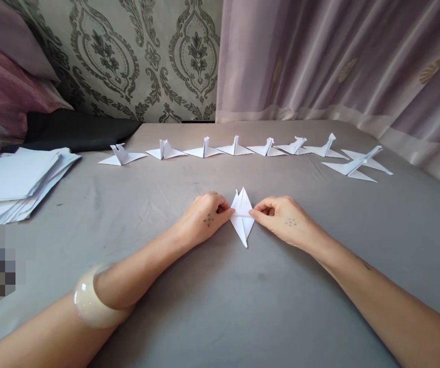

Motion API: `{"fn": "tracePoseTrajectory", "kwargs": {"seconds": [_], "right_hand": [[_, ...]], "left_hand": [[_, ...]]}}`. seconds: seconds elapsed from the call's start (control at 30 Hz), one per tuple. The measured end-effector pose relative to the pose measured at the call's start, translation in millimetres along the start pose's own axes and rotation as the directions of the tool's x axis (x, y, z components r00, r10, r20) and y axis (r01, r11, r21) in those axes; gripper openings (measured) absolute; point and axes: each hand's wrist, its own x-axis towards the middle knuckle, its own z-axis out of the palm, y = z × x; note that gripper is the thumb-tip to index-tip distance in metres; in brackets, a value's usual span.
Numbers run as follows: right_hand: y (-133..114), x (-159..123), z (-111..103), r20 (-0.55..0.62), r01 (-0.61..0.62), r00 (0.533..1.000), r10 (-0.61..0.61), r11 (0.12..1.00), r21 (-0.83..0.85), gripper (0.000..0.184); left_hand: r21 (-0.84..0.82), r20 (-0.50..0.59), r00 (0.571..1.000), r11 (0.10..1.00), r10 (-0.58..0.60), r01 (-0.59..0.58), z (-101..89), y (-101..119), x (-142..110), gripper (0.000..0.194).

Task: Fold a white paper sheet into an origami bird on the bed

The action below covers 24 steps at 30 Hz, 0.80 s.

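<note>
A white folded paper piece [242,225], shaped like a narrow diamond with creases, is in front of me over the grey cloth. Its long point faces me; a split tip points away. My left hand [210,214] pinches its left corner between thumb and fingers. At the right corner, my right hand [279,217] pinches it the same way. Beyond my hands stands a row of several white folded paper birds [235,146], with two more birds [352,166] close together at the right end.
A stack of white paper sheets [16,176] lies at the left, by a black cloth [78,130]. A grey sheet [189,286] covers the surface. Patterned wall [147,56] and pinkish curtains [300,56] bound the back. A pixelated patch hides the lower left edge.
</note>
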Motion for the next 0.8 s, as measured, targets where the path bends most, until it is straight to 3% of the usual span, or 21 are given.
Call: {"fn": "tracePoseTrajectory", "kwargs": {"seconds": [0.3,0.43,0.5,0.57,0.67,0.8], "right_hand": [[-4,-1,0,-0.026,0.008,1.0,-0.009,0.999,-0.047,0.026],[2,-1,3,-0.067,0.054,0.996,-0.059,0.996,-0.066,0.019],[4,-4,7,-0.1,0.128,0.986,-0.135,0.989,-0.078,0.011],[4,-9,11,-0.12,0.222,0.964,-0.235,0.968,-0.114,0.009],[0,-19,16,-0.099,0.305,0.935,-0.341,0.914,-0.269,0.021],[-6,-33,19,-0.015,0.343,0.91,-0.415,0.771,-0.537,0.03]], "left_hand": [[0.072,0.003,1.0,0.997,0.002,-0.002,4.6,0,-1,0.02],[0.099,-0.064,0.992,0.99,0.108,-0.101,9.7,-3,-3,0.009],[0.122,-0.083,0.977,0.975,0.196,-0.185,11.6,-3,-4,0.015],[0.169,-0.047,0.952,0.942,0.302,-0.291,11.9,-2,-5,0.025],[0.285,0.078,0.904,0.86,0.42,-0.424,9.6,3,-7,0.03],[0.467,0.198,0.893,0.762,0.404,-0.449,8.9,13,-14,0.029]]}}
